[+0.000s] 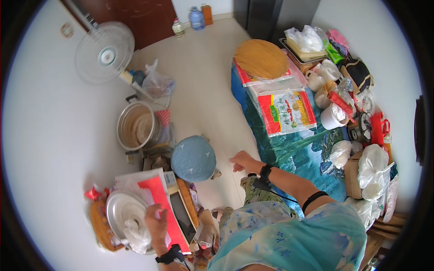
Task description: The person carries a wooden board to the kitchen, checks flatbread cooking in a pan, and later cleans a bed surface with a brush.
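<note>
My left hand (pixel 156 226) is over the right rim of a round metal basin (pixel 112 208), with its fingers curled in. Whether anything is between them is hidden. A crumpled white plastic bag (pixel 137 235) lies in the basin, right beside that hand. Under and next to the wrist is a red sheet (pixel 158 192). My right hand (pixel 243 161) hangs in the air in front of me, holding nothing, its fingers loosely apart. Nearest to it are a round stool with a blue cover (pixel 193 158) on the left and the table's edge on the right.
A table with a blue-green landscape cloth (pixel 289 156) carries a wooden round board (pixel 261 58), a red-and-yellow printed bag (pixel 288 112), a white bucket (pixel 333 117) and several plastic bags. Along the left wall stand a fan (pixel 107 56) and a large metal pot (pixel 135 126).
</note>
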`<action>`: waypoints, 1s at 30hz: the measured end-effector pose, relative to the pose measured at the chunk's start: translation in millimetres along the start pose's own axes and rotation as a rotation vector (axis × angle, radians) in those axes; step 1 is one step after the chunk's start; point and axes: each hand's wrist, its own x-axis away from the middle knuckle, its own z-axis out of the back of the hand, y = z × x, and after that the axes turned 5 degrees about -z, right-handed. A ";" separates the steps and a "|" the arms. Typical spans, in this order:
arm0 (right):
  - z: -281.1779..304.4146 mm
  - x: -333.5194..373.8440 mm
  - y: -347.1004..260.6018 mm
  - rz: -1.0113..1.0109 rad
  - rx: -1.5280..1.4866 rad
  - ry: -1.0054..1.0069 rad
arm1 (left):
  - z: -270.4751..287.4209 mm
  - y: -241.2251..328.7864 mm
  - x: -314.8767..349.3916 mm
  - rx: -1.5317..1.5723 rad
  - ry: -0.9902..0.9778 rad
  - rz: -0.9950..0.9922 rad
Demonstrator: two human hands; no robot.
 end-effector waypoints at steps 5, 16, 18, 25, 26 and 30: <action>143.4 -24.5 -41.4 0.025 -0.410 0.170 | -99.5 41.2 -80.3 0.257 -0.585 0.171; 303.5 -115.7 -97.7 0.247 -0.731 0.232 | -204.7 -7.6 -190.4 0.136 -0.919 0.129; 311.7 -136.6 -109.5 0.327 -0.582 0.282 | -216.1 -9.3 -234.0 0.102 -0.967 0.102; 350.1 -243.0 -132.3 0.121 -0.718 0.412 | -255.6 -52.4 -402.0 0.117 -1.019 0.160; 349.3 -253.2 -134.9 0.124 -0.679 0.415 | -259.6 -62.2 -421.9 0.114 -0.983 0.160; 358.1 -288.4 -136.4 0.256 -0.173 0.463 | -262.3 -67.4 -522.3 0.025 -0.869 0.073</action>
